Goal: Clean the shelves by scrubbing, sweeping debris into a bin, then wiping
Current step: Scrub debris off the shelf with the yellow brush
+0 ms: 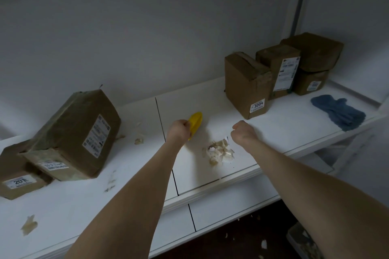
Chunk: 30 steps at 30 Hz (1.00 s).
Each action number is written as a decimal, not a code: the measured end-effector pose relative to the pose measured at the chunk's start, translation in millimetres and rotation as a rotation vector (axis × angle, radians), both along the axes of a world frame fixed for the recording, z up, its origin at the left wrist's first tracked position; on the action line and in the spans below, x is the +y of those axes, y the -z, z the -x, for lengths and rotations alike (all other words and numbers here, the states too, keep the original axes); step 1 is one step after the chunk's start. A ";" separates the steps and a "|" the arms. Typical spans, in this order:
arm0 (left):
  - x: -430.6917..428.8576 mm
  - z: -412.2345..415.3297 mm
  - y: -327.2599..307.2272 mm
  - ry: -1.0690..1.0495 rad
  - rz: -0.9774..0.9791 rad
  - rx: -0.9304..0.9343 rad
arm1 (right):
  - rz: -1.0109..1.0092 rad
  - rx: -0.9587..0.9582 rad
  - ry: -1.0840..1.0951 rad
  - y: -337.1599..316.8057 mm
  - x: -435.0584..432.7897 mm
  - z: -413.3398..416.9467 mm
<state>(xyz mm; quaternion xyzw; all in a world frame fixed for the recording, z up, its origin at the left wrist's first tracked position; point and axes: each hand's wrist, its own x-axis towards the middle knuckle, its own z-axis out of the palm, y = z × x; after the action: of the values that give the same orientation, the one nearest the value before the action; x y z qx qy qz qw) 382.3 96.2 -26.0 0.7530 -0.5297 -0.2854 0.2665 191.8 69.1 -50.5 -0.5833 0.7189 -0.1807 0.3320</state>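
Note:
My left hand (179, 130) grips a yellow scrub brush (195, 122) on the white shelf (284, 124), near its middle seam. A heap of beige debris (219, 152) lies just right of the brush, toward the front edge. My right hand (244, 131) is curled into a fist with nothing in it, just above and right of the heap. Smaller scraps (139, 140) lie left of the seam, and one scrap (29, 224) sits at the front left. A blue cloth (340, 111) lies at the shelf's right end.
A tilted cardboard box (73, 134) leans on a smaller box (19, 181) at the left. Several boxes (282, 71) stand at the back right, one labelled 3004 (246, 88). A bin (303, 242) with debris stands on the dark floor at lower right.

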 end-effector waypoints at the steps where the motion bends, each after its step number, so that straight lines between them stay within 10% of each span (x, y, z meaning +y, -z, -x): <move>1: 0.4 0.3 2.0 -0.009 -0.020 0.009 | -0.009 -0.005 0.013 0.8 0.6 -0.3; 10: 8.1 11.3 -0.3 0.018 -0.092 0.130 | -0.037 -0.029 0.012 -2.1 -0.2 -12.6; 18: 7.0 20.9 -14.4 -0.008 -0.113 -0.145 | -0.002 -0.056 -0.040 -14.1 2.6 -4.1; 30: 9.0 55.0 -38.0 0.080 0.279 -0.270 | 0.070 0.000 -0.015 -40.0 10.4 20.1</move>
<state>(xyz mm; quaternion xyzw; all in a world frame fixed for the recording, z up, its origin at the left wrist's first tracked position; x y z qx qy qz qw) 327.3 105.1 12.0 0.7184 -0.6247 -0.1159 0.2831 171.7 79.5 -10.6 -0.6002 0.7077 -0.2032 0.3125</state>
